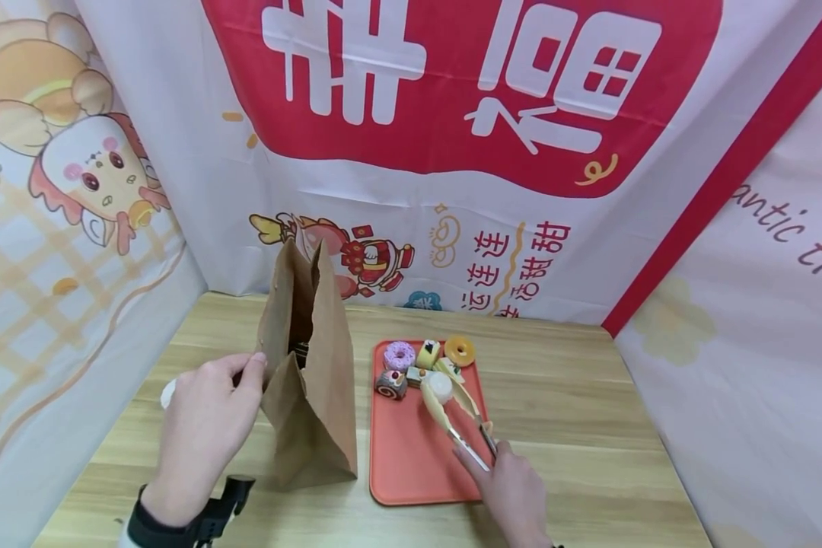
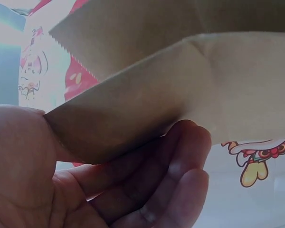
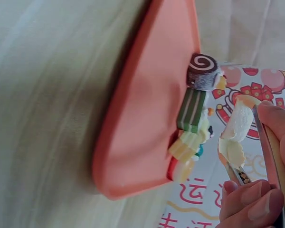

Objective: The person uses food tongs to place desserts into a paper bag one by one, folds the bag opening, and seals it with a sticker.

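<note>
My left hand (image 1: pixel 205 426) pinches the near left rim of a brown paper bag (image 1: pixel 332 411) between thumb and fingers. The bag stands upright with its mouth spread; something dark and striped shows inside. In my right hand (image 1: pixel 512 491) is a pair of tongs (image 1: pixel 460 440) with cream-coloured tips. Between those tips sits a small white round toy cake (image 3: pixel 239 122), raised above the red tray (image 1: pixel 418 464). At the tray's far end are a purple donut (image 1: pixel 399 355), a swirl cake roll (image 1: pixel 391 384), a green-striped cake (image 3: pixel 192 110) and other small toy cakes.
The bag stands left of the tray on a wooden table (image 1: pixel 568 426). A white round object (image 1: pixel 168 393), partly hidden, lies behind my left hand. A yellow ring donut (image 1: pixel 460 351) is at the tray's far right corner. Printed cloth (image 1: pixel 411 183) walls the back and sides.
</note>
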A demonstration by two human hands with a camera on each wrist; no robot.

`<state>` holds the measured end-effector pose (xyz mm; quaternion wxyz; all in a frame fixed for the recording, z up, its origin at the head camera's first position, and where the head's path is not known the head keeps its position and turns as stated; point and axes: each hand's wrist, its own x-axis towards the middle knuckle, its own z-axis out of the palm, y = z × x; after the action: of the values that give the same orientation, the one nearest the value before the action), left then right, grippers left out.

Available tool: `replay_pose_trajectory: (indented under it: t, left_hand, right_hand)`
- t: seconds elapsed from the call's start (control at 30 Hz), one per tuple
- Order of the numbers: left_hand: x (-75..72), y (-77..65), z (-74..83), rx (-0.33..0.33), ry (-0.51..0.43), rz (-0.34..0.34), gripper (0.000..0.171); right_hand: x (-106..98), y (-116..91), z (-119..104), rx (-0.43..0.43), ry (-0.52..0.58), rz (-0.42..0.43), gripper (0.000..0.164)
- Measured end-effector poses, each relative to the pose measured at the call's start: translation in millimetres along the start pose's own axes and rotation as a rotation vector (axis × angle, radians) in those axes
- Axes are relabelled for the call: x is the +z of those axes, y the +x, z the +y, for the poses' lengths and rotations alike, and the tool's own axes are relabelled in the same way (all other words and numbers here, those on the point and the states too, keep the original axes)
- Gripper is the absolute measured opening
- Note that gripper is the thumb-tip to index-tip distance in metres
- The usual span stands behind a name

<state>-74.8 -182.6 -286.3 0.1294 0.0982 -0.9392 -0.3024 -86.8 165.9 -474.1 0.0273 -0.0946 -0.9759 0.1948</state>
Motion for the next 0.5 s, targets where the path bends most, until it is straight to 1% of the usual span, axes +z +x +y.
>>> replay_pose_trajectory:
  t: [0.1,0.3,0.5]
  left_hand:
    - [-0.6,0.8,-0.3,0.007,0.015,0.012,0.036]
    - [-1.6,1.1,-2.0,0.004,0.032,0.02,0.036]
    - [-3.7,1.7,-1.6,0.002,0.039,0.024,0.036]
  right_hand:
    - [-5.4,1.2,-3.6,0.004,0.006,0.006,0.075]
    - [-14.9,7.1,-11.2,-0.052,0.036,0.078,0.071]
    - [-31.0,16.8,-29.9,-0.114,0.061,0.136,0.071]
